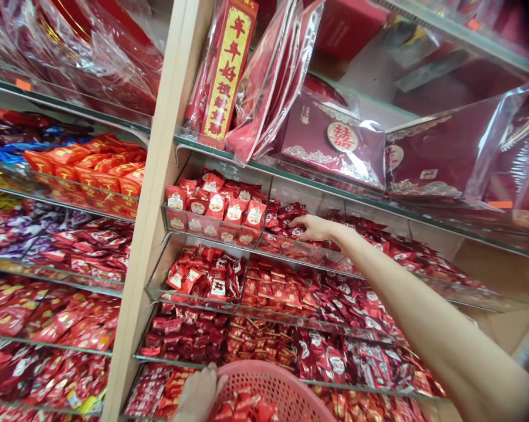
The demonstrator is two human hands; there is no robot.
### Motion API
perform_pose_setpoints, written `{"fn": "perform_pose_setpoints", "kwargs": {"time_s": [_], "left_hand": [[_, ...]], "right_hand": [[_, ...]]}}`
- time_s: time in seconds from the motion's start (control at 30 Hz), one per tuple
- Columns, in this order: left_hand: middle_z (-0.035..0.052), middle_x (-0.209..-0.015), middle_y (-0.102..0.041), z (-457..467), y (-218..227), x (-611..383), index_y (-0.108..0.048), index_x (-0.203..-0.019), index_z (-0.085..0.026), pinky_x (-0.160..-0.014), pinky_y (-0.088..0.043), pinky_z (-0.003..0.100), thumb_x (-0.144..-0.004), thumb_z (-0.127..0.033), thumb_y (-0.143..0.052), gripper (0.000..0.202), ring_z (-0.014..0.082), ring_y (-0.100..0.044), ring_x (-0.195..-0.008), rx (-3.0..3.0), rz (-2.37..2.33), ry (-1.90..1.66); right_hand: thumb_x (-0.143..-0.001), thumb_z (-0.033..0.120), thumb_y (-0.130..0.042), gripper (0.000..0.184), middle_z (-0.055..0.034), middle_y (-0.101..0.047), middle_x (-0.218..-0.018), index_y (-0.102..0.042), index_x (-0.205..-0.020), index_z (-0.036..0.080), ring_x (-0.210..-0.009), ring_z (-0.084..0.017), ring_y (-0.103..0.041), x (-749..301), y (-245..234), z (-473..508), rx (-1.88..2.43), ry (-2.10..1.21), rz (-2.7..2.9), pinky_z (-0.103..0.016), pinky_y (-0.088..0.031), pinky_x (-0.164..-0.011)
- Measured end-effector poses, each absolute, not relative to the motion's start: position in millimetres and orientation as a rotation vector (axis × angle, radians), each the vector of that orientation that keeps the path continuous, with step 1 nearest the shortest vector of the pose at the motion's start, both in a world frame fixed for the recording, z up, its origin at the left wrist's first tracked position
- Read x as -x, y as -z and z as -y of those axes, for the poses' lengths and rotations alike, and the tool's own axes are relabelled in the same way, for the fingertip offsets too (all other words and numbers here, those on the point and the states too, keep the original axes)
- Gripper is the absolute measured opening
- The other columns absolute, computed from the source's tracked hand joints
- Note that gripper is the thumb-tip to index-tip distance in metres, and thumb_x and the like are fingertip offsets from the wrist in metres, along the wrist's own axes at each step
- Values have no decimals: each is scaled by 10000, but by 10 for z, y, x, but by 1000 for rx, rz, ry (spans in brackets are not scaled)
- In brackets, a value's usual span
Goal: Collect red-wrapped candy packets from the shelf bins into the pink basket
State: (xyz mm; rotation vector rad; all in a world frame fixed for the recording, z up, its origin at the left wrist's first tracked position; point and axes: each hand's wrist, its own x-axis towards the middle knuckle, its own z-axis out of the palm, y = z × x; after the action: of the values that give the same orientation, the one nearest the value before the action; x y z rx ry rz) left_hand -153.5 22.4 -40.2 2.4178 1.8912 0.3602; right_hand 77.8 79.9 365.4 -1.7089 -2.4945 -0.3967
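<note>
My right hand [312, 227] reaches into an upper shelf compartment, its fingers apart and at the small dark red candy packets [293, 212]. No packet shows clearly in its grasp. Low in view, my left hand [197, 394] grips the left rim of a pink perforated plastic basket [264, 370]. Inside the basket lie several red wrapped packets [247, 405]. Left of my right hand, red packets with white round labels [216, 204] fill the neighbouring compartment.
Clear-fronted shelves of red packets [282, 287] run below my right arm. A pale wooden upright [145, 193] divides them from the left shelves, which hold orange-red packets [97, 164]. Above, a glass shelf carries maroon boxes [330, 138] and a yellow-and-red box [229, 70].
</note>
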Motion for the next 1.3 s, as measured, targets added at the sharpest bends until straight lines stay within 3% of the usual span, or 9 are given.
{"fn": "perform_pose_setpoints", "kwargs": {"time_s": [0.2,0.47,0.6,0.77,0.93,1.17,1.3], "left_hand": [[144,-807,-630,-216,376,1537,-565,-975,-111,-647,-431,346,-813,-379,-188,490,247,-587,-765,-2415,-1886,-342],[145,-819,-630,-228,404,1527,-555,-1015,-116,-660,-433,366,-813,-387,-183,503,256,-584,-776,-2430,-1913,-320],[144,-814,-629,-237,410,1523,-553,-1017,-114,-657,-432,366,-812,-390,-172,513,258,-584,-774,-2428,-1909,-307],[143,-807,-627,-208,384,1523,-561,-996,-112,-649,-425,358,-815,-390,-159,521,257,-581,-764,-2435,-1909,-314],[143,-795,-621,-157,355,1522,-551,-1004,-103,-652,-417,346,-820,-397,-149,531,247,-576,-755,-2452,-1925,-376],[134,-774,-625,-148,338,1516,-562,-969,-110,-628,-422,324,-819,-404,-174,509,233,-584,-733,-2444,-1939,-346],[136,-771,-627,-161,337,1513,-555,-976,-110,-609,-424,337,-824,-374,-153,504,246,-586,-732,-2460,-1935,-297]], "right_hand": [[-615,247,-616,412,-67,-601,-1002,-571,-1011,141,-907,-198,-548,-866,-3747,-672,1723,483,2396,-267,-415,-801],[-625,330,-612,404,-57,-619,-952,-577,-979,137,-831,-170,-568,-1006,-3917,-586,1580,232,2221,-263,-434,-772],[-650,317,-585,431,-68,-605,-975,-541,-1029,117,-831,-166,-562,-885,-3844,-762,1490,398,2059,-270,-419,-779],[-676,242,-515,313,-60,-604,-964,-554,-971,144,-847,-166,-554,-665,-3684,-1029,1548,482,2150,-245,-408,-761],[-625,261,-543,415,-121,-587,-958,-496,-1009,109,-834,-214,-553,-499,-3615,-1135,1785,502,2157,-259,-424,-691],[-647,241,-531,563,-200,-472,-1127,-375,-1160,70,-1007,-285,-472,-412,-3585,-1130,1961,470,2117,-336,-384,-804],[-626,245,-548,508,-185,-443,-1169,-459,-1107,110,-1032,-310,-452,-481,-3590,-1118,1960,464,2171,-356,-378,-825]]}}
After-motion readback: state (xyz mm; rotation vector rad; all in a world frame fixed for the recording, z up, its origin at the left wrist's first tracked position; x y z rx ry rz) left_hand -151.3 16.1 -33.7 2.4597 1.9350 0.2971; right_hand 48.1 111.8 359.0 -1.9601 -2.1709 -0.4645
